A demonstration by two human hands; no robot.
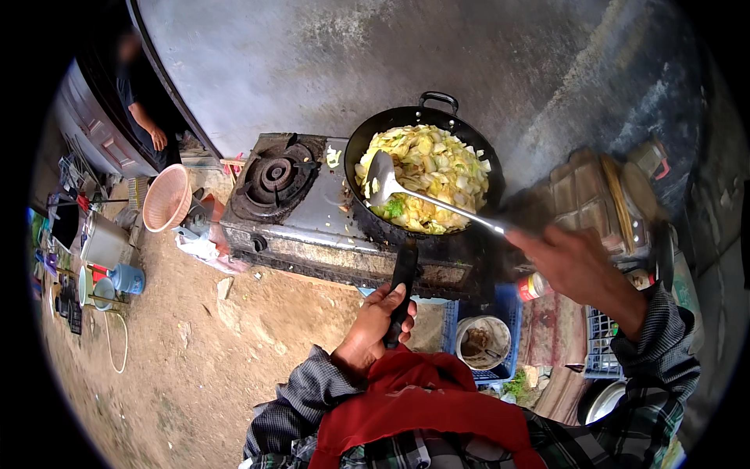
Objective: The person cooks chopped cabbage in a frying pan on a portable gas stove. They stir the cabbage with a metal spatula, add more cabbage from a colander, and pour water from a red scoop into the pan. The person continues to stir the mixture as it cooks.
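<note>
A black wok full of chopped cabbage sits on the right side of a gas stove. My left hand is wrapped round the wok's long black handle. In my right hand, slightly blurred, is the shaft of a metal spatula. The spatula's broad head rests against the cabbage at the wok's left side. A bit of green leaf lies beside it. Some cabbage pieces have landed on the stove top.
An unlit burner is left of the wok. A pink basket stands beyond the stove's left end. Below the wok, a blue crate holds a bucket. A person stands in the doorway. A wall rises behind.
</note>
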